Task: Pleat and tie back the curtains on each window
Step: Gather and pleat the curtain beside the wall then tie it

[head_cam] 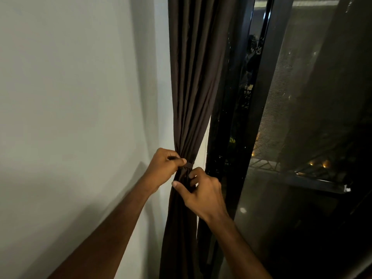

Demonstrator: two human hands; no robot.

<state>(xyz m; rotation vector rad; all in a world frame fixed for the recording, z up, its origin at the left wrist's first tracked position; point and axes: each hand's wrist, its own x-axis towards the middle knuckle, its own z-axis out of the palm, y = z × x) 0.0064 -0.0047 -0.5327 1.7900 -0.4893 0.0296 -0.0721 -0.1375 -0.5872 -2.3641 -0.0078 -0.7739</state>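
Observation:
A dark brown curtain (193, 77) hangs in tight pleats at the left edge of the window. A narrow tie-back band (188, 165) of the same cloth cinches it at waist height. My left hand (164, 168) pinches the band and the gathered cloth from the left side. My right hand (201, 193) sits just below and to the right, its fingers curled into the folds under the band, thumb stretched across the cloth. Below the band the curtain (181, 238) falls loose toward the floor.
A pale wall (70, 97) fills the left half of the view. To the right stands a black window frame (261, 97) with a mesh screen (302, 87) and dark glass; small lights glow outside.

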